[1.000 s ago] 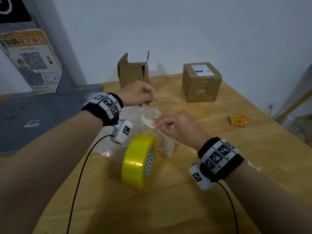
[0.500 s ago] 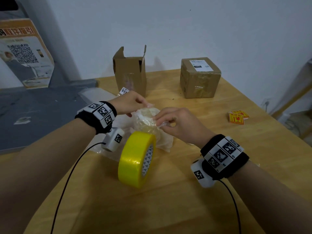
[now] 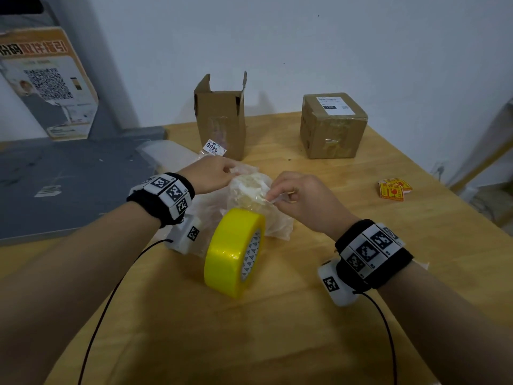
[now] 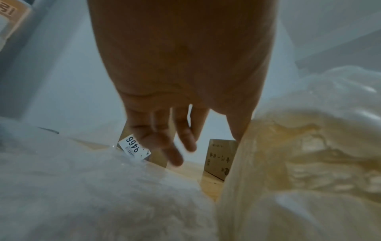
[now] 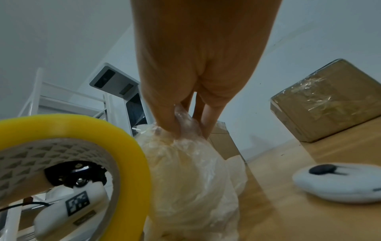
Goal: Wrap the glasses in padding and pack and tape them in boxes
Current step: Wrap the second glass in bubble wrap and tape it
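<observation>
While wrap step runs: right hand point(image 3: 301, 198) pinches padding point(image 3: 251, 190) at bundle top, left hand point(image 3: 209, 173) grip unclear. Next: tape point(image 3: 234, 251) it, then open box point(image 3: 222, 118), upper centre.

Wrapped bundle point(image 3: 249, 195) at mid table point(image 3: 347, 343), between left hand point(image 3: 208, 175) and right hand point(image 3: 302, 200). Tape roll point(image 3: 234, 252) on edge just before it. Open box point(image 3: 220, 118) behind; sealed box point(image 3: 333, 126) behind to the right. Stickers point(image 3: 394, 188) far right.
</observation>
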Demonstrator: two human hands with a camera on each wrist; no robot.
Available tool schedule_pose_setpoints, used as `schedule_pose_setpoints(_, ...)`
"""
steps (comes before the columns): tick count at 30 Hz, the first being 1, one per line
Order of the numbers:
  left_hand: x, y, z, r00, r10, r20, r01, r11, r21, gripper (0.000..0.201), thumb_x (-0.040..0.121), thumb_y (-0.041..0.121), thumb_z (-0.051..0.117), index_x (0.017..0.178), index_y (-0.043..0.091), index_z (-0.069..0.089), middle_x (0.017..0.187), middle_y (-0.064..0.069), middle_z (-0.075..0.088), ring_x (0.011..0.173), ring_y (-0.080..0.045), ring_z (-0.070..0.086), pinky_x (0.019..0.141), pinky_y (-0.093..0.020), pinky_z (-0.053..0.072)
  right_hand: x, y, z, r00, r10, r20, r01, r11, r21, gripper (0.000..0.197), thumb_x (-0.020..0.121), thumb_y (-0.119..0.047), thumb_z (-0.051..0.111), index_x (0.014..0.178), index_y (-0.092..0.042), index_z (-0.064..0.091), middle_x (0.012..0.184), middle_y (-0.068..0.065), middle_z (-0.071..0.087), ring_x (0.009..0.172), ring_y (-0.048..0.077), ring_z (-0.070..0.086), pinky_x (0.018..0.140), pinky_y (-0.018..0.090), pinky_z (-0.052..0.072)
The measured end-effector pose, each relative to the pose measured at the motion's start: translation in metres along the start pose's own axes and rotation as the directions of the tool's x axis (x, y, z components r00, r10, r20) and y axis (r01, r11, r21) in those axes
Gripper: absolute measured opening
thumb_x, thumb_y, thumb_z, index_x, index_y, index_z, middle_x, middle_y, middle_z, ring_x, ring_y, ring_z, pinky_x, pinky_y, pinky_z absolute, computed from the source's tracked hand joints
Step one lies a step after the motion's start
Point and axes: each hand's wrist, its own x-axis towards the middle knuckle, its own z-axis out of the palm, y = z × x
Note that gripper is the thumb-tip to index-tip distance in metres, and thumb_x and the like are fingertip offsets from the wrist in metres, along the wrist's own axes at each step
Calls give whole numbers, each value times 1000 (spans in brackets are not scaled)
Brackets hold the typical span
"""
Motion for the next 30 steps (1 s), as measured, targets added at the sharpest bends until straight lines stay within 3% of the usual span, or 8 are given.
schedule_pose_setpoints(2, -9, 3, -6, 983, 105, -153, -124, 985, -122, 27, 101, 18, 61, 128, 17, 67, 105, 6, 63, 100, -17, 63, 75, -16, 44, -1, -3, -2, 1000, 14, -3, -14, 1000, 2, 25, 89, 7, 72, 94, -16, 81, 97, -1, 71, 82, 18, 66, 72, 33, 54)
schedule_pose_setpoints(4, -18, 7, -15, 959, 194, -207, -256, 907, -333, 34, 101, 1, 54, 126, 18, 70, 117, 6, 66, 109, -12, 65, 80, -15, 52, -1, -3, -2, 1000, 25, 6, -25, 1000, -7, 24, 90, 5, 72, 95, -16, 81, 97, 1, 72, 83, 18, 66, 73, 33, 55)
schedule_pose_setpoints(8, -39, 17, -21, 920, 334, 207, -199, 851, -487, 53, 86, 6, 49, 130, 28, 70, 148, 16, 56, 140, 1, 45, 112, -23, 41, -2, -7, -2, 995, 96, 3, -96, 995, 28, 21, 89, 2, 73, 94, -16, 81, 90, 1, 74, 74, 11, 65, 67, 21, 49)
schedule_pose_setpoints(11, -40, 11, -19, 884, 406, 232, -303, 876, -376, 62, 84, 5, 59, 140, 30, 61, 159, 13, 43, 148, 3, 32, 119, -23, 33, -8, -16, -6, 969, 245, 20, -246, 965, 96, 19, 90, 1, 74, 101, -13, 81, 74, -15, 72, 63, -1, 65, 61, 11, 45)
schedule_pose_setpoints(16, -34, 11, -15, 902, 368, 225, -261, 881, -395, 64, 79, 7, 87, 134, 31, 64, 152, 18, 48, 130, -3, 56, 99, -23, 53, -16, -19, -15, 898, 434, 72, -426, 818, 386, 29, 91, -4, 74, 117, -17, 67, 93, 5, 80, 90, 17, 76, 84, 30, 62)
schedule_pose_setpoints(21, -30, 20, -10, 943, 299, 148, -254, 931, -261, 58, 71, 4, 89, 113, 36, 65, 132, 16, 59, 78, 5, 61, 69, -17, 51, -13, -6, 0, 779, 578, 243, -582, 520, 625, 30, 90, 10, 67, 109, -8, 52, 91, 15, 73, 89, 32, 69, 84, 49, 57)
schedule_pose_setpoints(26, -32, 26, -10, 937, 318, 144, -281, 932, -230, 52, 73, -2, 86, 114, 19, 60, 113, 9, 59, 69, 17, 56, 60, -6, 41, -2, -6, 20, 702, 685, 197, -666, 533, 522, 17, 91, 8, 65, 97, -8, 61, 80, 8, 64, 57, 13, 61, 47, 25, 50)
schedule_pose_setpoints(30, -28, 27, -12, 921, 347, 179, -309, 928, -209, 68, 73, 6, 88, 130, 23, 55, 126, 12, 54, 90, 20, 54, 72, -3, 40, -5, -6, 14, 762, 642, 82, -627, 701, 340, 12, 94, -18, 71, 93, -7, 69, 77, 4, 65, 63, 14, 58, 53, 27, 47)
